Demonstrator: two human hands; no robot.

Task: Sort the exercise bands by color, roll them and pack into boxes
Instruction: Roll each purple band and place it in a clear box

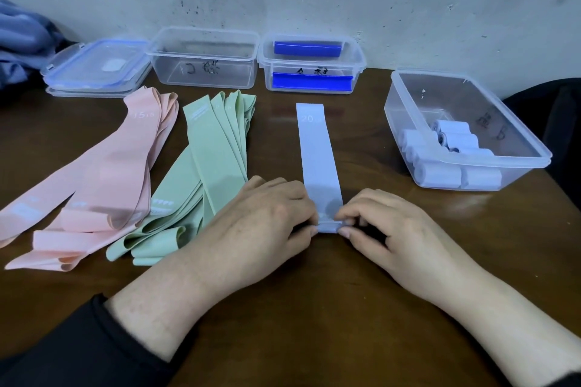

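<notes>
A light blue band marked "20" lies flat and lengthwise on the brown table. Its near end is folded into a small roll. My left hand and my right hand pinch that roll from either side with fingertips and thumbs. A pile of green bands lies left of it, and a pile of pink bands further left. The clear box at the right holds several rolled light blue bands.
Two more clear boxes stand against the wall: an empty one and one with blue clips on its sides. Stacked lids lie at the back left beside grey-blue cloth. A dark object sits at the right edge.
</notes>
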